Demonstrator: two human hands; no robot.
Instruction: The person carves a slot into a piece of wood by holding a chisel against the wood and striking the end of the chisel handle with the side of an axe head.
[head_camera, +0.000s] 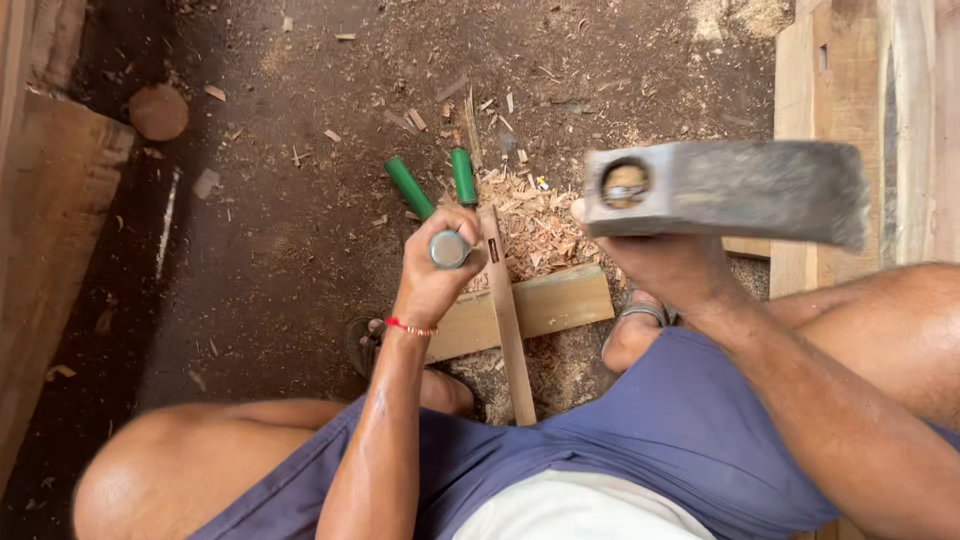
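head view: chisel (449, 249) in left hand (437, 270), hammer (728, 190) right.

A person sits low over a dirt floor (280, 240), knees spread to either side. The left hand (440, 265) grips a chisel (449, 249) upright over a narrow wooden strip (507, 320), which lies across a flat board (545, 305) between the feet. The right hand (665, 262) holds a hammer (725, 190) raised to the right of the chisel. Two spare chisel handles (435, 182) lie beyond the left hand beside a heap of shavings (540, 225). Planks (50, 230) flank the left edge, timber (860, 90) the right.
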